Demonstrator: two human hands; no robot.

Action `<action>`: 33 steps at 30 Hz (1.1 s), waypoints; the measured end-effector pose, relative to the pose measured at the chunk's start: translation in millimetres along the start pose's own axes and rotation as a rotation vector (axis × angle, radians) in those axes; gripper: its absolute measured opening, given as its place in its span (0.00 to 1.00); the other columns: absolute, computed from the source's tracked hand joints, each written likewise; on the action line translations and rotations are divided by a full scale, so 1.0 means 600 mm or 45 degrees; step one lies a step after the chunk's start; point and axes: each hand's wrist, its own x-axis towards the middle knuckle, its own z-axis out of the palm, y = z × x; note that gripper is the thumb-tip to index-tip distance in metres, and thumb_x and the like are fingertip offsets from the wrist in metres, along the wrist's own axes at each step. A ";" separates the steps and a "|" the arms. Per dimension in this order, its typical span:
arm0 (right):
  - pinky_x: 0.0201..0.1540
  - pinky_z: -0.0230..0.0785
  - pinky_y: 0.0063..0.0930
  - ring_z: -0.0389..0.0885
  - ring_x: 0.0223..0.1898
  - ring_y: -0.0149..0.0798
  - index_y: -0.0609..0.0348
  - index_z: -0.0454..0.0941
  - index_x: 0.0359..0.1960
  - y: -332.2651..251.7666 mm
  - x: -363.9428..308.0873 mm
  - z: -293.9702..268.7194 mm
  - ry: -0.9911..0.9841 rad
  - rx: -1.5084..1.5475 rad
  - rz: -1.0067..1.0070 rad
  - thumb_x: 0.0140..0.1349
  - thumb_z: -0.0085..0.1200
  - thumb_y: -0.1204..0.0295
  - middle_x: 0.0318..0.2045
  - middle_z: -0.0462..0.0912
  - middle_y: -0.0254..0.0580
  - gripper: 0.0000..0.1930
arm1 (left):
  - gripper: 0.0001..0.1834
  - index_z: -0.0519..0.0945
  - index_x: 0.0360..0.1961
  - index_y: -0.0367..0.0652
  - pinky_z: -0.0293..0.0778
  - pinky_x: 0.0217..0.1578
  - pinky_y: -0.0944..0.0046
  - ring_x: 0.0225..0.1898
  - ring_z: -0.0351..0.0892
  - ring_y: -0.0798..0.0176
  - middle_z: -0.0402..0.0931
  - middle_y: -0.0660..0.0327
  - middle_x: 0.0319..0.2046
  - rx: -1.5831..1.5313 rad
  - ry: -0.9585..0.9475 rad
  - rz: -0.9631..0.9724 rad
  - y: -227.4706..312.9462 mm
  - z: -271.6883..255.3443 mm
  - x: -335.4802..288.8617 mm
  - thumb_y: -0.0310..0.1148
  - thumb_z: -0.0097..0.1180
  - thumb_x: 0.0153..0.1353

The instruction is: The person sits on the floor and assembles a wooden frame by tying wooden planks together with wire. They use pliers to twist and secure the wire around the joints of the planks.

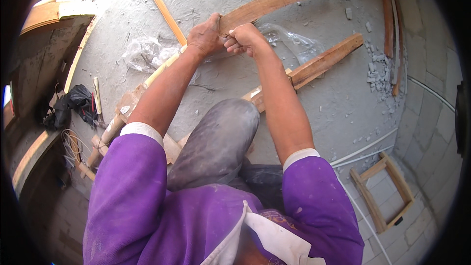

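Steady the plank's near end before working its edge

The long wooden plank (282,2) reaches from the two hands toward the floor's far edge, its other end angled to the side where the block wall (429,113) meets the floor (343,113). Whether its whole length rests on the floor or is partly lifted, I cannot tell.

The left hand (206,35) has its fingers clamped around the near end of the plank. The right hand (244,38) is just beside it, fingers curled in close together; whether they pinch something thin or only touch the wood cannot be told.

For good work here, the left grip should carry the steadying, with the plank's far end backed by the floor so that it does not swing. The right hand calls for short, light movements, its fingertips clear of rough edges and splinters. The clear plastic (294,41) by the plank could snag or slide, so it is better pushed aside. The thick beam (328,60), lying partly behind the right forearm, leaves little room for that elbow to drop.
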 end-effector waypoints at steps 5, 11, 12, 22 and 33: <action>0.27 0.72 0.26 0.82 0.27 0.34 0.70 0.79 0.44 0.007 -0.006 -0.020 -0.038 -0.315 -0.201 0.68 0.44 0.72 0.31 0.84 0.45 0.13 | 0.33 0.69 0.50 0.43 0.79 0.41 0.51 0.41 0.83 0.44 0.82 0.47 0.38 0.026 0.032 0.057 -0.002 0.004 -0.002 0.52 0.65 0.51; 0.22 0.66 0.26 0.79 0.25 0.32 0.69 0.82 0.38 -0.045 -0.020 -0.023 0.111 -0.242 -0.288 0.59 0.58 0.69 0.30 0.84 0.44 0.13 | 0.32 0.70 0.50 0.43 0.79 0.38 0.51 0.38 0.84 0.45 0.82 0.47 0.35 -0.010 0.106 0.109 -0.002 0.008 -0.006 0.56 0.63 0.54; 0.21 0.65 0.26 0.79 0.24 0.32 0.68 0.82 0.37 -0.063 -0.022 -0.014 0.124 -0.257 -0.270 0.57 0.61 0.69 0.29 0.84 0.44 0.13 | 0.31 0.70 0.48 0.43 0.79 0.37 0.51 0.38 0.84 0.45 0.82 0.48 0.35 -0.024 0.103 0.108 -0.001 0.004 -0.008 0.56 0.63 0.55; 0.17 0.68 0.27 0.80 0.17 0.34 0.70 0.80 0.42 -0.101 0.036 -0.017 -0.050 -0.403 -0.087 0.61 0.54 0.75 0.23 0.82 0.43 0.10 | 0.28 0.71 0.45 0.44 0.79 0.34 0.51 0.34 0.84 0.46 0.82 0.49 0.31 0.035 0.103 0.148 -0.013 0.014 0.007 0.55 0.61 0.55; 0.39 0.76 0.36 0.86 0.35 0.48 0.64 0.84 0.42 0.030 0.019 0.001 0.463 -0.671 -1.107 0.59 0.55 0.76 0.32 0.85 0.56 0.11 | 0.32 0.70 0.49 0.46 0.79 0.37 0.48 0.38 0.83 0.43 0.81 0.48 0.35 -0.103 0.186 0.168 -0.040 0.048 0.002 0.50 0.68 0.48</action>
